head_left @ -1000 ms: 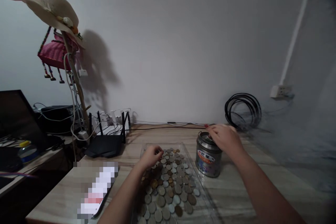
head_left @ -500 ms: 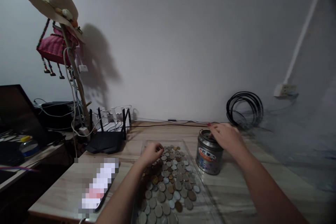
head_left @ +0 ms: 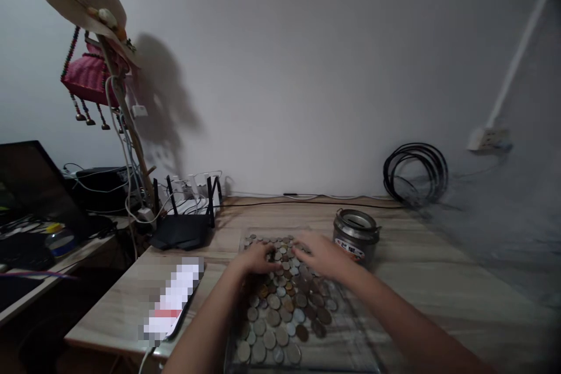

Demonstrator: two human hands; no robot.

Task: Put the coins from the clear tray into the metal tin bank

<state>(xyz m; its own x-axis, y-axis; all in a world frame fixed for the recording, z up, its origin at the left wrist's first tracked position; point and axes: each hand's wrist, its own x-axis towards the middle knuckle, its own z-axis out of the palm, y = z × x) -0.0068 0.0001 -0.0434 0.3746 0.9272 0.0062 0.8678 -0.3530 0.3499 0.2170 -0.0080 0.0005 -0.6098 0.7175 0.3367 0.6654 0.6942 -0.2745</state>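
Spreading across the clear tray, coins lie under and between left hand and right hand. Fingers bent, can't tell if either's pinching any. Tin just beyond right wrist.

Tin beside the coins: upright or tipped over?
Upright. The tin shows its round top facing up and its label on the side towards the camera; its base is partly hidden.
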